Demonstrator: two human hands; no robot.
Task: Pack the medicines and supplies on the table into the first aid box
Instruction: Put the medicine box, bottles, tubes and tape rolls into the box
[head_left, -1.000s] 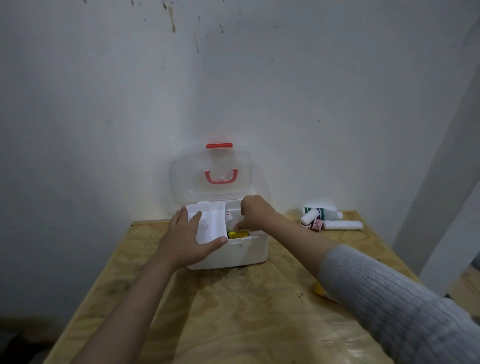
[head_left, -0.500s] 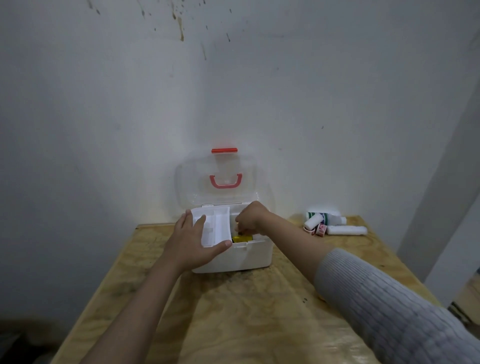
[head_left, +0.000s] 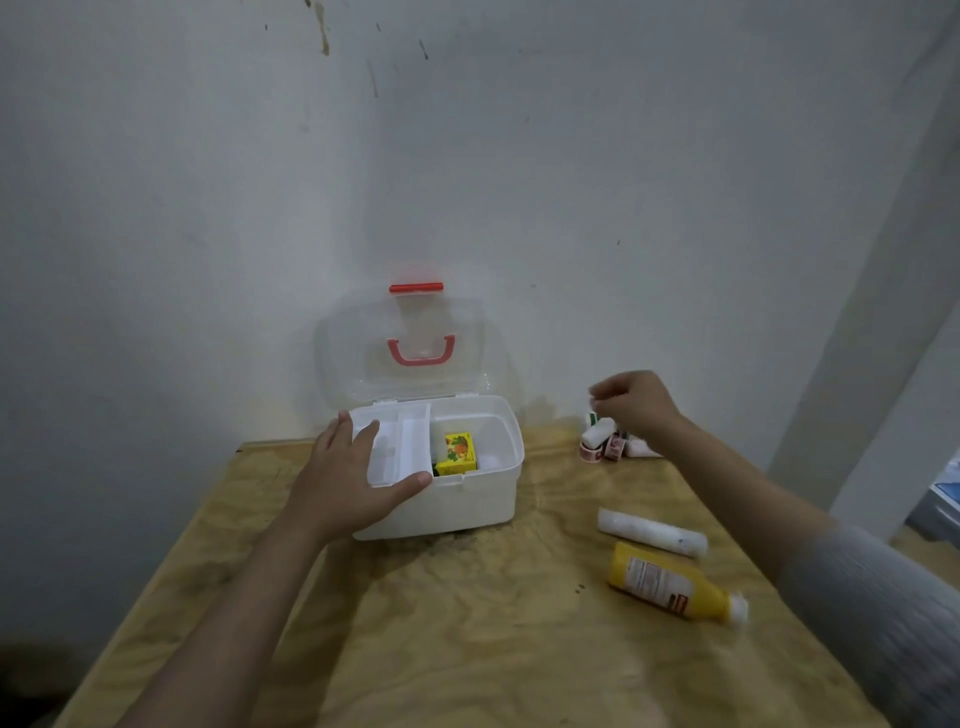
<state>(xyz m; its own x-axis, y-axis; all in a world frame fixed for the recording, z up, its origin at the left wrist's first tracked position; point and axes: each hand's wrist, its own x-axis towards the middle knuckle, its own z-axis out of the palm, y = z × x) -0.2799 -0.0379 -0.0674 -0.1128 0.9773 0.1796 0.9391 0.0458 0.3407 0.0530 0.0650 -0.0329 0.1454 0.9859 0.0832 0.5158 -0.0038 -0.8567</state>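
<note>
First aid box (head_left: 467, 499): white plastic, lid (head_left: 405, 353) swung up against the wall, set at the far middle of the wooden table (head_left: 467, 623). Light, stiff shell, likely to skid on the wood if pushed; best steadied at the front rim.
Inner tray (head_left: 397, 447): white, divided, sitting over the box's left half.
Yellow carton (head_left: 456, 454): inside the right half, upright.
Left hand (head_left: 348, 478): fingers spread over the tray's left edge, thumb along its front, holding tray and box steady.
Right hand (head_left: 636, 402): hovering over the far-right cluster, fingers loosely curled (whether it pinches anything, I cannot tell).
Small bottles and tape rolls (head_left: 597, 441): clustered near the wall; light, apt to roll.
White roll (head_left: 652, 532): lying flat, soft, graspable mid-length.
Yellow bottle (head_left: 670, 582): on its side, smooth and probably heaviest; grip around the body.
</note>
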